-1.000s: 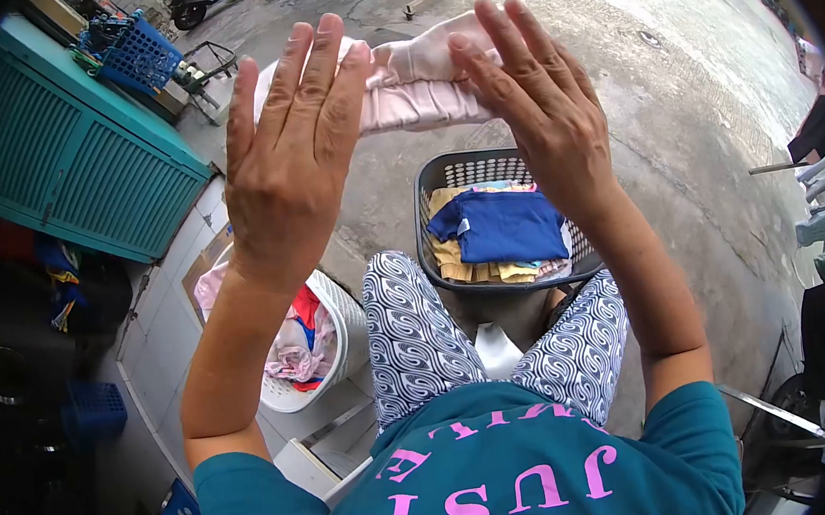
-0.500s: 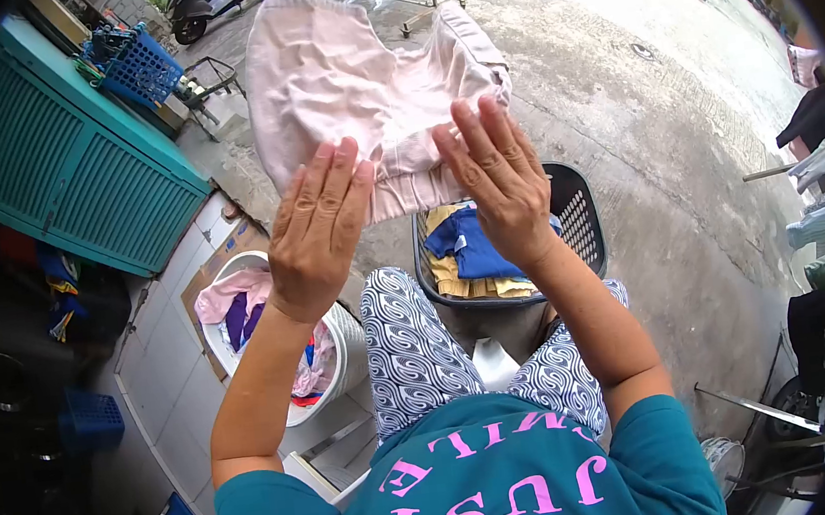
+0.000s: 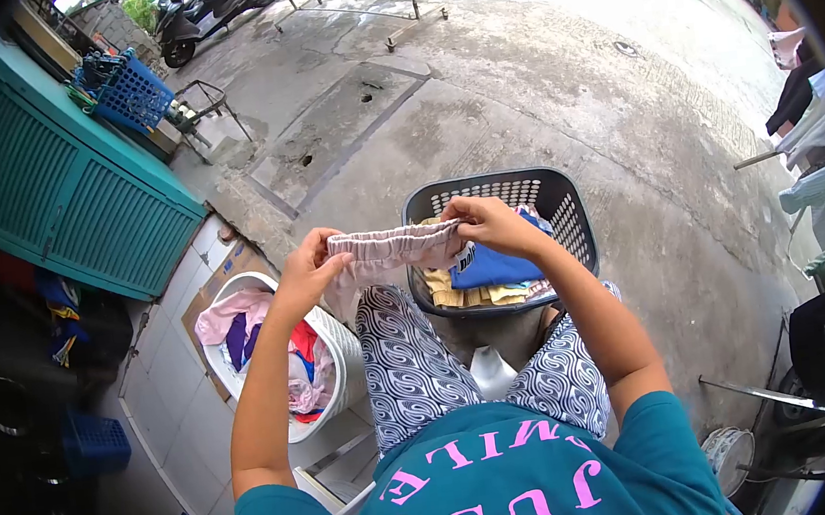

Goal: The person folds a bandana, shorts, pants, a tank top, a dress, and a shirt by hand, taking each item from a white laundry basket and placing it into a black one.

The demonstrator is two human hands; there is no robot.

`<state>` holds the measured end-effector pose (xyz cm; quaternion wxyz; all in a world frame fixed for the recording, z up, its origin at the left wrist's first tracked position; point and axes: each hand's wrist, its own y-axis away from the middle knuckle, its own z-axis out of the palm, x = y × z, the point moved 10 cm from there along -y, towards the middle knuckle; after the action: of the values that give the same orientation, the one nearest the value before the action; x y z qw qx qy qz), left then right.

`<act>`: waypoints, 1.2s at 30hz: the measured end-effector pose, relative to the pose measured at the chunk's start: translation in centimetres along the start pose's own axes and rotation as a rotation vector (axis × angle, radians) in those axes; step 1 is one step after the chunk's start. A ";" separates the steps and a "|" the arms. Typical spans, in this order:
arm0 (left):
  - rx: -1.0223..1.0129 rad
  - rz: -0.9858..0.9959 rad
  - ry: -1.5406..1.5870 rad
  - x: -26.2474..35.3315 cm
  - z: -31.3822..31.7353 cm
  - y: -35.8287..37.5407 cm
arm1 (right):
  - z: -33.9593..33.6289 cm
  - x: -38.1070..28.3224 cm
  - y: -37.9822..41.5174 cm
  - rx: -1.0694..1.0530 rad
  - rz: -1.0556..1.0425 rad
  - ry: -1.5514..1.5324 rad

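A pair of pale pink shorts (image 3: 389, 247) with a gathered elastic waistband hangs in front of my knees. My left hand (image 3: 305, 271) pinches one end of the waistband, and my right hand (image 3: 496, 226) grips the other end, so the band is stretched level between them. Below the band the cloth drops out of sight behind it and my left hand. Just beyond and under my right hand stands a dark plastic laundry basket (image 3: 582, 225) with folded clothes in blue (image 3: 504, 266) and yellow (image 3: 449, 294).
At my left, a white basket (image 3: 344, 350) holds loose pink, purple and red clothes. Teal louvred cabinets (image 3: 73, 183) line the left side, with a blue basket (image 3: 136, 93) on top. Clothes (image 3: 811, 130) hang at the right. A scooter (image 3: 206, 18) is parked at the back.
The shorts, spread out and raised ahead of me before, are now lower and nearer. My hands have gone from flat, outstretched fingers to pinching the waistband's ends.
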<state>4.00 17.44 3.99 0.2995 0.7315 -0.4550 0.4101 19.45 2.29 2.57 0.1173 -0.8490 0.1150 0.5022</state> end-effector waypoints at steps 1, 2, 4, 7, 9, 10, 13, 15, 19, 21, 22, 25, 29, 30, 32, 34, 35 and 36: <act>0.008 0.008 0.137 -0.3 -0.2 0.0 | -0.1 0.1 0.3 -0.002 0.023 -0.123; 0.017 0.015 0.276 -0.6 -0.4 0.0 | -0.2 0.0 0.6 -0.001 0.025 -0.124; -0.008 0.000 0.333 0.4 -0.1 0.1 | 1.0 0.4 1.0 -0.118 0.106 -0.384; -0.013 -0.048 0.490 -0.6 0.2 -0.6 | 1.0 1.7 0.1 -0.079 0.147 -0.444; 0.191 -0.074 0.296 -2.4 -0.8 -1.4 | -0.1 2.0 -0.3 0.113 0.147 -0.322; 0.190 -0.075 0.296 -1.9 0.0 -1.4 | 0.3 1.4 -0.5 0.114 0.147 -0.323; 0.452 0.008 -0.155 2.7 1.1 1.0 | -0.5 -2.4 0.1 0.344 0.000 0.195; 0.455 -0.003 -0.196 4.4 3.3 2.0 | 0.8 -4.6 0.9 0.346 0.012 0.259; 0.456 0.075 -0.252 5.7 6.1 2.6 | 2.2 -4.7 1.0 0.340 0.028 0.190; 0.464 0.169 -0.240 7.1 6.4 3.1 | 2.2 -2.5 0.8 0.304 0.140 -0.239; 0.474 0.263 -0.225 8.1 6.5 3.4 | 3.1 -1.6 1.0 0.245 0.270 -0.609; 0.454 0.262 -0.278 7.7 7.1 3.1 | 3.1 -3.1 1.9 0.190 0.076 -0.636; 0.311 0.193 0.114 5.6 7.4 1.4 | -0.3 -10.8 4.2 0.336 -0.388 0.487; 0.256 0.237 0.184 6.4 7.6 1.2 | -0.8 -11.7 4.4 0.379 -0.461 0.603; 0.194 0.298 0.232 6.7 8.2 0.9 | -0.3 -9.4 3.4 0.189 -0.388 0.564; 0.109 0.284 0.359 6.8 9.1 0.7 | 0.6 -6.6 2.5 0.002 -0.206 0.266; 0.083 0.220 0.479 6.0 9.5 0.7 | 0.6 -6.1 2.6 0.004 -0.203 0.266; 0.080 0.220 0.479 5.5 9.7 0.9 | 0.4 -5.4 2.6 0.013 -0.174 0.297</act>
<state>7.76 6.85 4.16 0.3233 0.5708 -0.4312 0.6194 15.73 0.34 6.91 0.1476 -0.9198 0.0603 0.3585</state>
